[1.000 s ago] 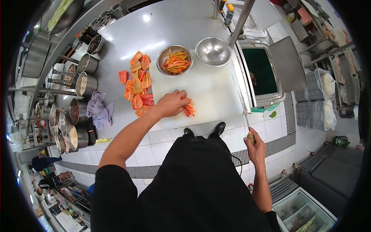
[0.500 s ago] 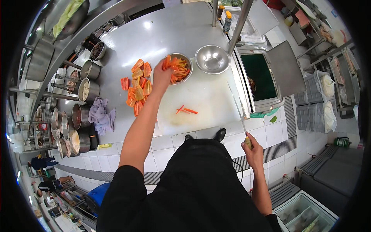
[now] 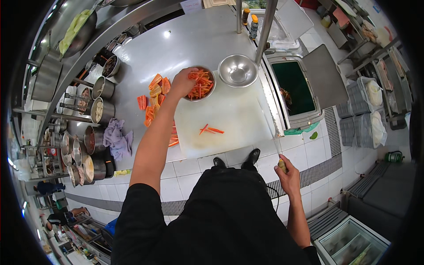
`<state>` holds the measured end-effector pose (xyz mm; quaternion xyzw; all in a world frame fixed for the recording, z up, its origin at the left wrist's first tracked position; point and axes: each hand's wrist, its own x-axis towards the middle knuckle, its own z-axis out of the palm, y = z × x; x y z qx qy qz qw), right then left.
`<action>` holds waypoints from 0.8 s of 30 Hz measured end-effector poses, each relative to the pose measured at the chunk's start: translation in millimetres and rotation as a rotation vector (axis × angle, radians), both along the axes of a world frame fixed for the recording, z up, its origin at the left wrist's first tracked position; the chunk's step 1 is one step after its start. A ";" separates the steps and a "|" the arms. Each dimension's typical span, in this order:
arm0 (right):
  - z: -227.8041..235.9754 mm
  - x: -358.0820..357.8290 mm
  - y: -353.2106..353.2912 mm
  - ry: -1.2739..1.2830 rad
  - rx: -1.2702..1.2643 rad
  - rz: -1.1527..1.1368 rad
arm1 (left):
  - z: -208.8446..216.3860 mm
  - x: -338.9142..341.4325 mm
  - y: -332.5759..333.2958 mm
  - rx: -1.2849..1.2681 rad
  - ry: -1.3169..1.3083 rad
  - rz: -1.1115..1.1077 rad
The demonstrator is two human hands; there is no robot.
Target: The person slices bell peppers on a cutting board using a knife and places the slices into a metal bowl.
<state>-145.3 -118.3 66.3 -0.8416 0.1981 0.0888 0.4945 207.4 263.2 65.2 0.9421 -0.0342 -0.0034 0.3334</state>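
My left hand [image 3: 183,82] reaches over the left rim of a steel bowl [image 3: 213,88] filled with red and orange pepper strips [image 3: 201,85]. Its fingers bend down onto the strips, and the fingertips are hidden among them. Low at the right, beyond the counter's front edge, my right hand [image 3: 290,176] is closed round the yellowish handle of a knife [image 3: 282,164], blade pointing away from me. A few red strips [image 3: 213,130] lie on the white cutting board [image 3: 238,117]. Left of the board, flat pepper pieces [image 3: 155,90] are piled on the steel counter, partly behind my left forearm.
A second steel bowl [image 3: 238,70] stands at the board's far right. An open bin [image 3: 291,84] with a green inside adjoins the counter's right side. Pots [image 3: 103,110] and a purple cloth [image 3: 117,139] line the left. A steel post [image 3: 265,33] rises at the far right.
My left hand has lowered its bunch of strips into the bowl, where red strips now cover the top. The right hand and knife have hardly moved. The view has shifted slightly.
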 end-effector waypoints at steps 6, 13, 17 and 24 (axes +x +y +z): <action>-1.3 6.1 -0.8 -0.007 -0.009 0.073 | 47.5 20.4 -4.5 -0.152 0.419 -0.107; -15.1 12.4 -15.2 0.304 0.426 0.127 | 67.0 -36.6 12.5 0.127 0.368 0.029; -37.0 28.2 -12.6 0.442 0.538 0.230 | -11.6 -147.7 31.6 0.196 0.403 -0.045; -62.0 59.0 53.3 0.543 0.641 0.457 | -64.2 -216.6 -31.3 -0.131 0.086 0.238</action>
